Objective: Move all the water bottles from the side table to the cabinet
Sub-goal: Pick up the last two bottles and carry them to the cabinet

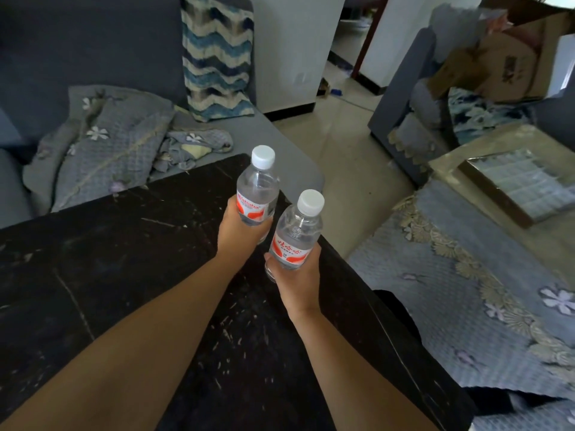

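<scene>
Fingers of the left hand (241,231) are wrapped closed around the lower body of one water bottle (256,189), at and below its red-and-white label. Fingers of the right hand (295,275) are closed in the same way around the base of a second water bottle (297,234). Both bottles are clear of the surface and carried in the air.

Each bottle extends up and away from its hand, long axis near upright with a slight lean to the right, white cap uppermost. The left-hand bottle is the farther of the two; the right-hand bottle is nearer and to its right. The two bottles sit just beside each other, and whether they touch cannot be told.

Below the hands lies the dark, scratched worktop (124,275), which is judged to be the side table. No further bottles show on its visible area.

The cabinet is not identifiable in view, so its direction from the hands cannot be stated. The coming move is judged to be a carry: both bottles kept upright while the person turns toward the cabinet.

Surroundings: a grey sofa (93,73) with a rumpled quilted cover (102,144) lies far left; a patterned throw (216,57) hangs over its back. Open floor (342,144) leads to a doorway at far centre. A second covered seat (466,275) lies right, and cardboard boxes (504,63) are stacked far right.
</scene>
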### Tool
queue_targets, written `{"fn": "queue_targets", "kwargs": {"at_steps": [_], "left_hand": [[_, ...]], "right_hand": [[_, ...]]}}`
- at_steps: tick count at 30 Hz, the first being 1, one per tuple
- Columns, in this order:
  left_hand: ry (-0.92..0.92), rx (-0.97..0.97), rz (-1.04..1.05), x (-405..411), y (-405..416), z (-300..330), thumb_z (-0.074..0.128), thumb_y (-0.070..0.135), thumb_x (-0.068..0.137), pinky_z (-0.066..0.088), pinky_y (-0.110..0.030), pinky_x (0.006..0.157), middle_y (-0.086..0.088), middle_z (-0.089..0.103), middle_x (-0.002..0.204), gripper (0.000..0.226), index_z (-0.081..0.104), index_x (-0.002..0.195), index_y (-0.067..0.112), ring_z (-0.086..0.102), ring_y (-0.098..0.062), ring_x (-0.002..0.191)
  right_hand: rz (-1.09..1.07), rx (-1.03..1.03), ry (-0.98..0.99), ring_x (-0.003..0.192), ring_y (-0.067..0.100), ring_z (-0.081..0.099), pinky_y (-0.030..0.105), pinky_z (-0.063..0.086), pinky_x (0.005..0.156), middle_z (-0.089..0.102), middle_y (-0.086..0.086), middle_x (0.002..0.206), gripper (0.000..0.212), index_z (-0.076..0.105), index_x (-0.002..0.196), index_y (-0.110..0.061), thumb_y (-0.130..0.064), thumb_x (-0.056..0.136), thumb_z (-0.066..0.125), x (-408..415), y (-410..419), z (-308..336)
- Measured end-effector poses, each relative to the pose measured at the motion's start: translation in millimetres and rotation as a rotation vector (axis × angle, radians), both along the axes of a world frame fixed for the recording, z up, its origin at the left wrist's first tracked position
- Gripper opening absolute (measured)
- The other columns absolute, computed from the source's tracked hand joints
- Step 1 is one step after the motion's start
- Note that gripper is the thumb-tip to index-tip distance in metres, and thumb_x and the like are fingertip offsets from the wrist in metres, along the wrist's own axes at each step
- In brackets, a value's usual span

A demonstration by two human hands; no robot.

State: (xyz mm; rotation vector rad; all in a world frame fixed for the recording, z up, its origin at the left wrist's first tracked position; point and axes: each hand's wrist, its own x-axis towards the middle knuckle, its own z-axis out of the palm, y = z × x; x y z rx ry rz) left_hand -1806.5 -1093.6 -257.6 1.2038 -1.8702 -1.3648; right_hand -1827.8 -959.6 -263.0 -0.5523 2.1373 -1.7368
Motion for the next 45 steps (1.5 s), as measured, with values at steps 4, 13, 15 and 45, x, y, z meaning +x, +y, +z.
{"fn": "queue_targets", "kwargs": {"at_steps": [4, 13, 15, 45], "left_hand": [[0.047, 0.024, -0.053, 26, 22, 4, 0.08, 0.033, 0.072, 0.046, -0.018, 0.08, 0.006, 0.057, 0.116, 0.07, 0.042, 0.13, 0.022, 0.056, -0.007, 0.097], [-0.001, 0.088, -0.108, 92, 80, 14, 0.08, 0.026, 0.071, 0.045, -0.024, 0.087, 0.008, 0.056, 0.112, 0.068, 0.043, 0.128, 0.021, 0.057, -0.01, 0.1], [0.008, 0.154, -0.095, 107, 91, 14, 0.081, 0.027, 0.07, 0.046, -0.027, 0.09, 0.009, 0.057, 0.113, 0.07, 0.044, 0.13, 0.022, 0.058, -0.01, 0.103], [0.208, 0.21, -0.69, 232, 456, 189, 0.073, 0.017, 0.082, 0.053, -0.018, 0.055, -0.008, 0.071, 0.087, 0.023, 0.06, 0.101, 0.012, 0.071, -0.01, 0.068]], "right_hand": [[-0.031, 0.0, 0.009, 0.107, 0.001, 0.062, 0.009, 0.049, 0.084, 0.061, -0.008, 0.119, 0.07, 0.043, 0.129, -0.023, -0.013, 0.072, 0.083, 9, 13, 2], [-0.013, 0.085, -0.016, 0.098, 0.002, 0.064, 0.007, 0.049, 0.074, 0.061, -0.011, 0.111, 0.068, 0.043, 0.125, -0.024, -0.015, 0.072, 0.084, 40, 61, 15], [-0.018, 0.109, -0.06, 0.093, 0.0, 0.064, 0.007, 0.049, 0.068, 0.061, -0.013, 0.106, 0.067, 0.042, 0.121, -0.028, -0.015, 0.071, 0.084, 49, 75, 17], [-0.444, 0.075, 0.008, 0.087, -0.001, 0.06, 0.006, 0.04, 0.065, 0.059, -0.017, 0.098, 0.053, 0.049, 0.112, -0.027, -0.031, 0.072, 0.082, 203, 482, 167]]}}
